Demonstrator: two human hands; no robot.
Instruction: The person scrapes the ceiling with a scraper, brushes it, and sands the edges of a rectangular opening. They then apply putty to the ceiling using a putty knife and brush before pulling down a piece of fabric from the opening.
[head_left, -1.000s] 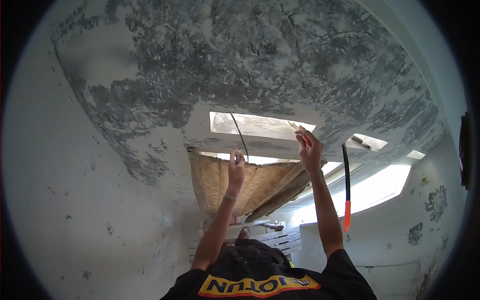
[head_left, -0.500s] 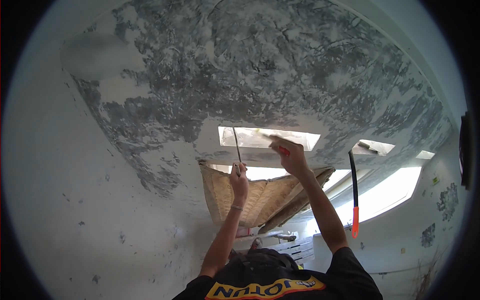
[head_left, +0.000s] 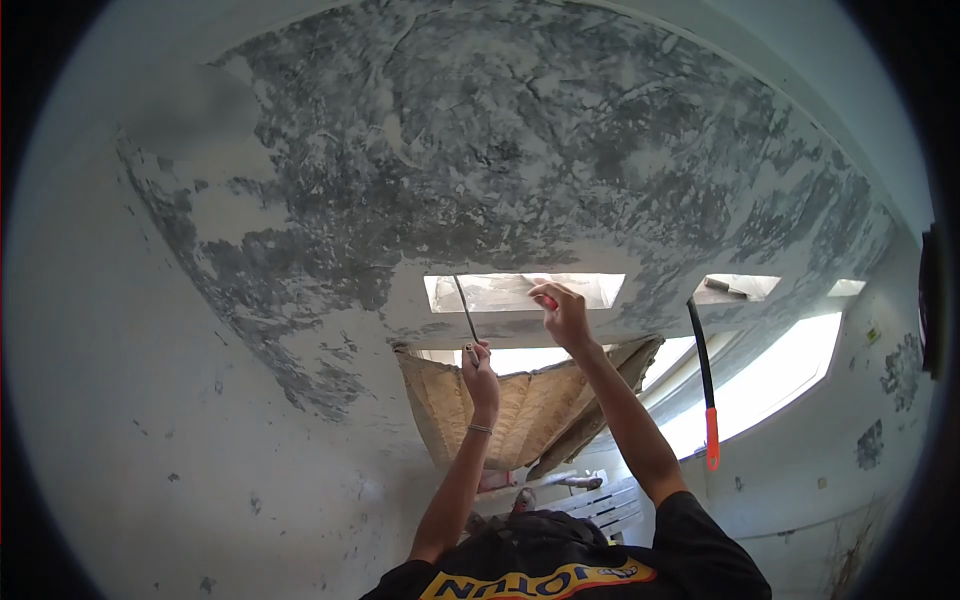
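Note:
My left hand [head_left: 480, 382], with a bracelet at its wrist, is closed around a thin dark rod [head_left: 466, 306] that slants up across a bright rectangular recess [head_left: 480, 292]. A short metallic end shows at its fingers. My right hand [head_left: 566, 318] is raised at the right part of that recess, fingers wrapped round a red-handled tool [head_left: 549, 301]; the tool's pale far end is blurred against the bright surface. Around the recess spreads a wall surface [head_left: 500, 140] with patchy grey and white coating.
Below the hands hangs a creased brown sheet [head_left: 520, 410]. A long black tool with a red handle [head_left: 712, 435] hangs at the right, below a smaller recess [head_left: 758, 286] holding a grey object [head_left: 724, 288]. A bright window [head_left: 770, 385] and slatted boards [head_left: 610, 505] lie beyond.
My right hand has moved slightly left and down, with its tool drawn closer to the recess's middle. My left hand sits a little lower. The view has shifted slightly.

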